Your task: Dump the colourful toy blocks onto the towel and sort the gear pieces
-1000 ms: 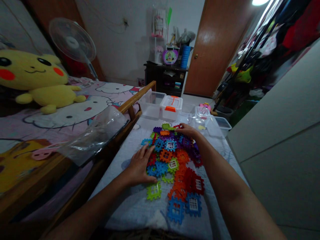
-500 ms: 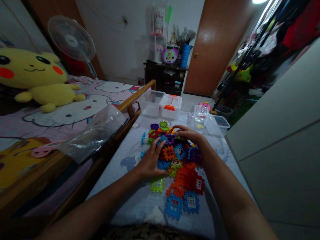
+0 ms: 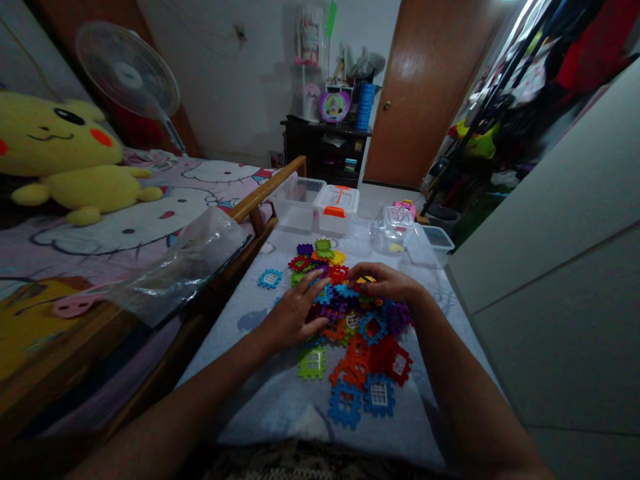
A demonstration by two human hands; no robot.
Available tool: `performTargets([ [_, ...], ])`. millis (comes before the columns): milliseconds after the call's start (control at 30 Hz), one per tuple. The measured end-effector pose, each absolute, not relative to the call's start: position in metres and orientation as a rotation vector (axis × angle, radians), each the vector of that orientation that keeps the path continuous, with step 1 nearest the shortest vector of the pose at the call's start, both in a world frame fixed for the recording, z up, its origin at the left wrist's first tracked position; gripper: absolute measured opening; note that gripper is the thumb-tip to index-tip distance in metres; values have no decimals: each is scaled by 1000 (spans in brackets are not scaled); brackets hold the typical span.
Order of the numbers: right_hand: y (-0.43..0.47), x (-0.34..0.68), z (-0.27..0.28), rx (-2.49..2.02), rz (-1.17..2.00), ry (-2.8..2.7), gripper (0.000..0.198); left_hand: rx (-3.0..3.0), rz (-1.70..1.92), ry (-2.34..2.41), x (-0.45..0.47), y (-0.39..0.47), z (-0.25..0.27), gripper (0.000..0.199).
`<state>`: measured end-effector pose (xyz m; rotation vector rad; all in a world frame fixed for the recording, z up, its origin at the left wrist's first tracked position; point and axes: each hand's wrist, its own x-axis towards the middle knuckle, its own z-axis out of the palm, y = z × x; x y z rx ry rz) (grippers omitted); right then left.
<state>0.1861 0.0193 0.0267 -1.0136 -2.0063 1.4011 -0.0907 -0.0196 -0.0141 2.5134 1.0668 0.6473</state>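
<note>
A heap of colorful, notched plastic building blocks (image 3: 357, 353) lies on the bed sheet in front of me. My left hand (image 3: 293, 317) rests over its left side, with fingers apart and the thumb stretched out near an orange block (image 3: 334, 329). Over the right side, my right hand (image 3: 385, 283) has bent fingers, their tips at a light blue block (image 3: 346, 291); the thumb is hard to see. Closer to me are a green window block (image 3: 312, 363) and two blue window blocks, one at the left (image 3: 345, 404) and one at the right (image 3: 379, 395). Another blue window block (image 3: 270, 279) lies apart at the left.
Beyond the heap stand an open clear bin (image 3: 299, 208), a lidded box with orange clips (image 3: 337, 207) and smaller clear containers (image 3: 395, 230). A wooden rail (image 3: 260, 197) and a plastic bag (image 3: 185, 260) border the left side; a pale cabinet (image 3: 565, 267) stands at the right.
My right hand has drawn nearer and its fingers have curled. Blocks in the heap have shifted, and a blue window block now lies flat, apart at the left. The view has moved slightly.
</note>
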Motion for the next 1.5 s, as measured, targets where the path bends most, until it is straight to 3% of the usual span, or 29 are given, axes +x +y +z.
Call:
performTargets([
  [133, 2, 211, 25, -1202, 1296, -1872, 30, 2552, 601, 1172, -113, -14, -11, 63],
  [300, 7, 226, 12, -1616, 841, -1753, 30, 2552, 641, 1353, -126, 19, -14, 59],
  [567, 28, 215, -4, -2070, 698, -2032, 63, 2511, 188, 1179, -131, -2, -29, 123],
  [700, 39, 198, 1, -2141, 583, -2204, 68, 2510, 248, 1209, -116, -39, -44, 135],
  [900, 47, 163, 10, -2005, 694, -2380, 72, 2447, 480, 1287, -95, -39, -49, 124],
  [1033, 40, 150, 13, -1916, 699, -2442, 64, 2441, 609, 1164, -88, -29, -48, 122],
  [1167, 28, 147, 13, -1751, 795, -2439, 54, 2448, 780, 1108, -85, -18, -47, 100],
  [1500, 18, 158, 2, -1161, 1031, -2219, 63, 2348, 945, 1113, -66, 10, -31, 77],
])
